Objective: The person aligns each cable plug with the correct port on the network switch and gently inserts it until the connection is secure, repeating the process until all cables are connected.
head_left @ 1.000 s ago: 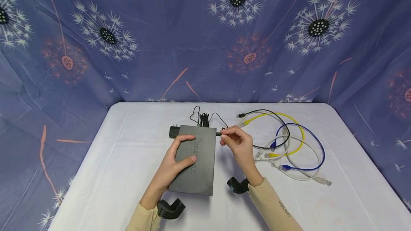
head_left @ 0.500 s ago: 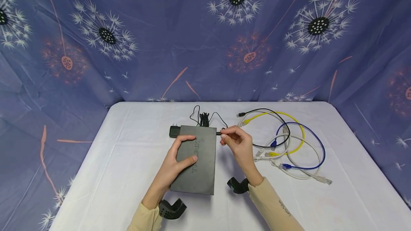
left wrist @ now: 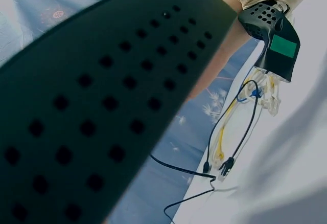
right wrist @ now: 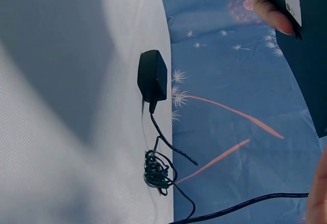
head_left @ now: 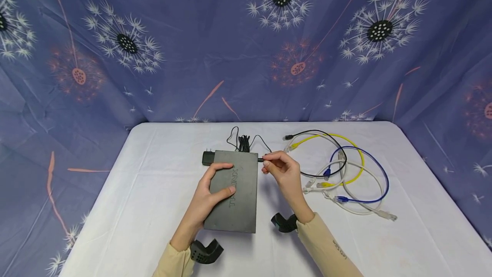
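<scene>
My left hand (head_left: 205, 195) grips a dark grey TP-LINK box (head_left: 242, 213), probably a network switch, with the thumb and a finger across its top. Its vent-holed face (left wrist: 107, 104) fills much of the left wrist view. At the box's right edge my right hand (head_left: 284, 176) pinches a black power plug (head_left: 261, 160) between thumb and fingertips. The plug meets the edge; how deep it sits cannot be told. From my right hand the black cord (right wrist: 255, 199) runs to a coiled bundle (right wrist: 156, 173) and the power adapter (right wrist: 153, 75) lying on the table.
On the right of the white table (head_left: 153, 140) lies a loose tangle of network cables: yellow (head_left: 360, 159), blue (head_left: 387, 183), black (head_left: 315, 131) and white. Black wrist camera mounts (head_left: 206, 251) stick out near both forearms. A patterned blue cloth (head_left: 215, 54) hangs behind the table.
The box has tilted and shifted very slightly under my left hand. Both hands keep the same hold, and the plug stays at the box's right edge.
</scene>
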`<state>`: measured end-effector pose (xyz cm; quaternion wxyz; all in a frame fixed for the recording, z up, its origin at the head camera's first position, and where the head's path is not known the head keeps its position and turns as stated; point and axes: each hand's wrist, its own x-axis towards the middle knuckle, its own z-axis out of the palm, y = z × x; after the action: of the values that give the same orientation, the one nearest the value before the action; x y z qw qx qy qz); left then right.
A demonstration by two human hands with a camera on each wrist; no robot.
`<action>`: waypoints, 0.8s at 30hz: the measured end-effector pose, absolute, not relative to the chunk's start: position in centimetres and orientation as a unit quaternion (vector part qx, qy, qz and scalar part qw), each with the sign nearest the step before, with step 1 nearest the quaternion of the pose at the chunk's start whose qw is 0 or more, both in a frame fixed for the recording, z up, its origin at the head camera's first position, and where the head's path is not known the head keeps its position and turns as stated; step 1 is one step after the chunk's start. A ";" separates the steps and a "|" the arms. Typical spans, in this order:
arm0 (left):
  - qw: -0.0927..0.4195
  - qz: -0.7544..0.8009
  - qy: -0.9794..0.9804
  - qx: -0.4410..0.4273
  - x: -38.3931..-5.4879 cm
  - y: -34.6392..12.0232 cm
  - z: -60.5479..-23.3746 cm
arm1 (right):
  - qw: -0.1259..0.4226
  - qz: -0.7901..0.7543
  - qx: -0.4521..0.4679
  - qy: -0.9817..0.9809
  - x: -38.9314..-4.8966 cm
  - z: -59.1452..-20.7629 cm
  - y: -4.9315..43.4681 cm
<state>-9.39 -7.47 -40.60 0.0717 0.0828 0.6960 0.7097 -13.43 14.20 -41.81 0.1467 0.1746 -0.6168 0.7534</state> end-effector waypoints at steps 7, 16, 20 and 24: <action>0.058 0.720 0.687 0.074 -9.4 -7.4 -40.6 | 0.128 0.749 0.183 -0.624 -13.5 -41.5 14.4; 0.054 0.723 0.685 0.073 -9.5 -7.5 -40.5 | 0.118 0.739 0.194 -0.634 -13.8 -41.5 15.0; 0.050 0.724 0.685 0.070 -9.6 -7.6 -40.6 | 0.124 0.743 0.184 -0.631 -13.9 -41.6 15.6; 0.048 0.724 0.685 0.065 -9.6 -7.6 -40.7 | 0.128 0.747 0.162 -0.632 -14.0 -41.7 16.2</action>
<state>-9.64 -7.64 -40.70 0.0479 0.0655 0.6852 0.7238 -13.96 16.24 -41.68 0.1276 0.1623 -0.6316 0.7473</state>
